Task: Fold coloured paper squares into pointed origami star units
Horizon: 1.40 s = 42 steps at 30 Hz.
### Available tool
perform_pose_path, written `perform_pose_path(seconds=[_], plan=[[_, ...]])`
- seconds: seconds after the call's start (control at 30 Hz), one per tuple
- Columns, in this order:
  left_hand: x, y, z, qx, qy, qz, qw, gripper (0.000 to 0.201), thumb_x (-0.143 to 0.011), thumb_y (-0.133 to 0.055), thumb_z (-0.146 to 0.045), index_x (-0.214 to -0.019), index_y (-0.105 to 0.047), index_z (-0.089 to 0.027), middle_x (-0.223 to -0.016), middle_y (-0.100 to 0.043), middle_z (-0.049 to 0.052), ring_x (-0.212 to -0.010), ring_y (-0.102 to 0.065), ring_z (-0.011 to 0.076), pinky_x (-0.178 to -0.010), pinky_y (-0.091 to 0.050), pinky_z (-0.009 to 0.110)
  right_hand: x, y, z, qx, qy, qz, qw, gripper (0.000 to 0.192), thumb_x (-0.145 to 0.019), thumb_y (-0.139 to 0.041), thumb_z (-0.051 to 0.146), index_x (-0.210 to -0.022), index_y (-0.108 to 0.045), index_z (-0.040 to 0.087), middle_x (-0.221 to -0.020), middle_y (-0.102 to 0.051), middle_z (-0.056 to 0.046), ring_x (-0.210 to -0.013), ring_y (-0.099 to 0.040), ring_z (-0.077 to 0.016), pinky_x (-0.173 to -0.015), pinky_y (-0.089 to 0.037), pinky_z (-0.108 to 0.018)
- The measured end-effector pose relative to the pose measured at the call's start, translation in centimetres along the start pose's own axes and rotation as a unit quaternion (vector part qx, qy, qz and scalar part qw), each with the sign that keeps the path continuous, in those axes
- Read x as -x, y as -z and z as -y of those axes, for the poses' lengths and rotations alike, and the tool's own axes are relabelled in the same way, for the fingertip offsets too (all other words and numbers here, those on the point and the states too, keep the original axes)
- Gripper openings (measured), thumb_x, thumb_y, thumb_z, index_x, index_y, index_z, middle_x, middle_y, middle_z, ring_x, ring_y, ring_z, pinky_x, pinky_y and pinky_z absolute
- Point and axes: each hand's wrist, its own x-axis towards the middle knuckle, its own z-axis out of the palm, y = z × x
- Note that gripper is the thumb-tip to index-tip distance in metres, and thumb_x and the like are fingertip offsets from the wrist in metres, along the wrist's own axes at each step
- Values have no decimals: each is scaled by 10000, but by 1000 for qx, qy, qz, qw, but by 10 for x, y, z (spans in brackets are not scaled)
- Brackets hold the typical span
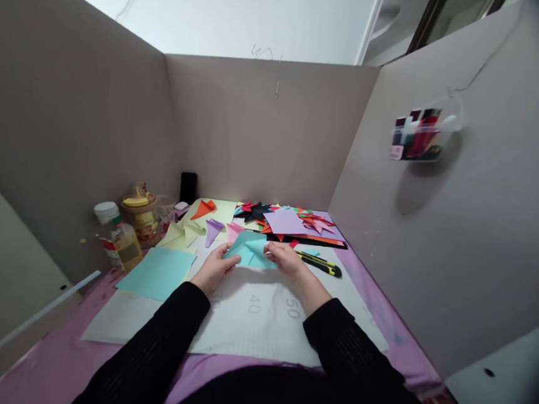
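Observation:
Between my two hands is a folded piece of turquoise paper (252, 251), held just above the white mat, with creases meeting near its middle. My left hand (219, 265) grips its left edge, thumb in front. The right side is pinched by my right hand (286, 260), whose fingertips bend the paper a little. A stack of flat turquoise sheets (157, 272) lies to the left of my left hand. Just past my right hand rests a yellow and black utility knife (323, 265). Beyond the held paper sit small folded pieces, among them a purple one (213, 231) and an orange one (203, 209).
A pile of colourful folded paper stars (256, 211) lies at the back, with a lilac sheet (285, 222) on top. At the left wall stand a white-capped bottle (126, 246) and a yellow-lidded jar (145, 219). Grey partitions (266, 132) enclose the table on three sides.

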Motion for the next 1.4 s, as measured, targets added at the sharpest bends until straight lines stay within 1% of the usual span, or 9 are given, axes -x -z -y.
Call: perform_pose_path(seconds=[0.1,0.2,0.4,0.5,0.6,0.77,0.93,1.2,1.4], plan=[[1,1,0,-55,-15,-23,998,364,-677,-673,-326,-979,-573,-148,-523,-485,-67,-428,-410,71,-414,-287,179,4,-2,2,34,3,37,999,281,-653,-687,419,-665,-590,155,-594,-527,27,-530,-445,-84,-514,-333,-210],[3,0,1,-79,-28,-19,996,321,-682,-659,-327,-944,-594,-153,-555,-512,-55,-455,-439,82,-432,-315,185,6,-9,0,53,-18,52,997,259,-593,-721,336,-698,-564,158,-589,-540,37,-506,-454,-81,-497,-334,-205],[7,-8,-2,-131,-58,12,990,252,-705,-611,-302,-902,-617,-145,-618,-545,-34,-510,-469,96,-502,-374,204,1,-20,-11,71,7,10,997,243,-588,-693,270,-700,-497,182,-569,-535,56,-483,-480,-88,-480,-371,-204],[8,-10,-2,-170,-79,29,982,207,-727,-581,-268,-884,-629,-141,-610,-539,-32,-530,-467,100,-528,-378,209,-1,-21,-13,77,27,0,997,218,-634,-659,281,-791,-545,182,-603,-563,46,-507,-509,-98,-498,-391,-211],[9,-10,-1,-195,-98,42,975,203,-741,-566,-248,-898,-637,-140,-642,-563,-19,-560,-483,108,-557,-391,217,1,-21,-11,119,45,5,992,145,-678,-618,283,-757,-606,162,-642,-601,12,-545,-531,-110,-537,-410,-229],[9,-7,-3,-187,-124,77,972,309,-754,-576,-311,-1011,-621,-145,-865,-639,40,-697,-561,143,-649,-435,243,7,-22,1,232,128,-26,964,81,-717,-563,190,-707,-640,165,-651,-610,1,-593,-528,-119,-564,-401,-232],[8,-5,-1,-179,-95,62,977,397,-829,-484,-431,-1045,-630,-132,-663,-612,21,-574,-523,131,-550,-406,235,14,-27,10,295,218,-26,930,110,-738,-561,132,-728,-659,178,-716,-630,-18,-678,-555,-137,-624,-420,-245],[11,-7,-4,-187,-109,46,975,362,-812,-512,-428,-977,-662,-142,-648,-610,13,-593,-535,134,-580,-425,242,18,-34,14,278,232,-11,932,100,-795,-565,184,-784,-665,185,-753,-630,-34,-725,-577,-154,-651,-447,-263],[10,-6,-1,-162,-92,73,980,436,-821,-491,-476,-1065,-623,-139,-767,-658,57,-673,-606,163,-537,-426,229,17,-30,12,343,294,-12,892,134,-792,-533,135,-724,-633,193,-697,-606,-18,-681,-542,-149,-668,-429,-275]])
